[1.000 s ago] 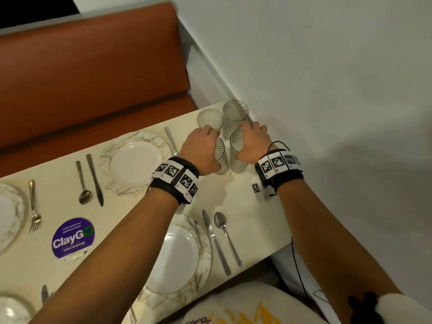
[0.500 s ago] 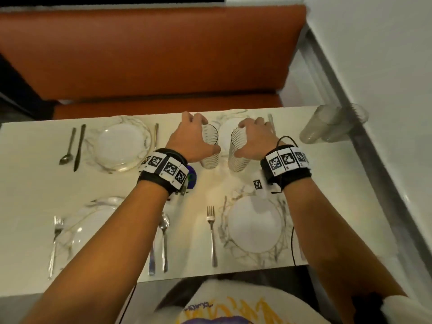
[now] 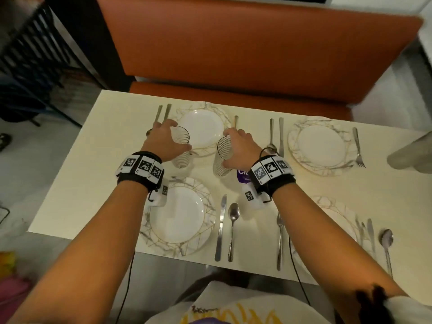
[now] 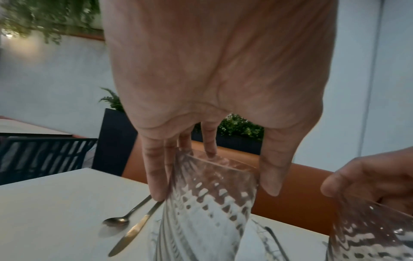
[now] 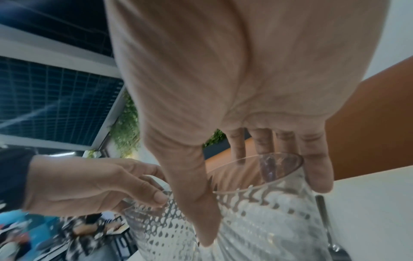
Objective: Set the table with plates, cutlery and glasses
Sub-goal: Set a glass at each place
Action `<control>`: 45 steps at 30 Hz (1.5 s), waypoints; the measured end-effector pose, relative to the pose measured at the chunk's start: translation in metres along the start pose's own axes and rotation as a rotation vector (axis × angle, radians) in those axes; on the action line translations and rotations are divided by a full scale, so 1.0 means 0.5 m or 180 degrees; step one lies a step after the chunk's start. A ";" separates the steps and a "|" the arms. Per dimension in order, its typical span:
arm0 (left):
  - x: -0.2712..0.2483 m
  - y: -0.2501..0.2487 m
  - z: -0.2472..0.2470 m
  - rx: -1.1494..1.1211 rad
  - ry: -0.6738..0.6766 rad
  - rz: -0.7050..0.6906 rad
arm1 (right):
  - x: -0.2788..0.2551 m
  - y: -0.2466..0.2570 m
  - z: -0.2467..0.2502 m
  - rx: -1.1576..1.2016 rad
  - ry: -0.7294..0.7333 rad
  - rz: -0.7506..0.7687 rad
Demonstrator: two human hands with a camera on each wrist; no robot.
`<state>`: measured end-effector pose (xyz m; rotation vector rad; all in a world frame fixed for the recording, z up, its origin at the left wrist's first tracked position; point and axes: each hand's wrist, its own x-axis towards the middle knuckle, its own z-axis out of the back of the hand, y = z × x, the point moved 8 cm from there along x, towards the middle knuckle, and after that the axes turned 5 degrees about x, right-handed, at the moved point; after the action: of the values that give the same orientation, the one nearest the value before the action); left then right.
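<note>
My left hand (image 3: 175, 136) grips a ribbed clear glass (image 3: 181, 148) from above, beside the far left plate (image 3: 203, 127). My right hand (image 3: 228, 148) grips a second ribbed glass (image 3: 222, 157) just right of it. Both glasses hang tilted over the cream table (image 3: 93, 171). The left wrist view shows my left hand (image 4: 213, 192) round its glass (image 4: 208, 203), with a spoon (image 4: 116, 220) and a knife (image 4: 134, 231) below. In the right wrist view my right hand (image 5: 263, 211) holds its glass (image 5: 268, 211) at the rim.
Three more plates (image 3: 177, 220) (image 3: 321, 146) (image 3: 336, 218) lie set with cutlery, including a knife (image 3: 221, 228) and a spoon (image 3: 233, 228). Blurred glasses (image 3: 411, 155) stand at the right edge. A purple sticker (image 3: 243, 176) sits mid-table. An orange bench (image 3: 233, 54) runs behind.
Both hands lifted a glass each from the group by the wall and carried them left across the table to the far left plate. The view swung left with them.
</note>
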<state>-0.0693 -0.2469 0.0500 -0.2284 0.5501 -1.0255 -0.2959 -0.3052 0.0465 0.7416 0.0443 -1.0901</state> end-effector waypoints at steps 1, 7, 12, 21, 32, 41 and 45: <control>0.004 0.016 0.001 -0.0006 0.0006 0.0036 | 0.005 0.009 -0.011 -0.0039 0.0046 0.0021; 0.018 0.060 -0.001 -0.0117 -0.0029 0.0059 | 0.021 0.039 -0.063 -0.0346 0.0316 0.0115; 0.022 0.085 -0.010 -0.0139 -0.0044 0.0106 | 0.024 0.044 -0.084 -0.0594 0.0403 0.0228; 0.024 0.101 -0.009 -0.0219 -0.0065 0.0172 | 0.017 0.040 -0.112 -0.0866 0.0682 0.0257; 0.019 0.098 -0.011 0.0263 -0.0022 0.0213 | 0.004 0.030 -0.127 -0.0731 0.0949 0.0224; 0.001 -0.055 0.037 0.0407 -0.0398 -0.0366 | -0.039 -0.025 0.008 0.0132 0.0350 0.0177; -0.010 -0.223 -0.013 0.0169 -0.0294 -0.0926 | -0.095 -0.116 0.112 0.0548 -0.0240 0.0082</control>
<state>-0.1579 -0.2990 0.0938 -0.3137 0.4120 -1.3033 -0.3841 -0.3140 0.0771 0.8522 -0.1244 -1.1058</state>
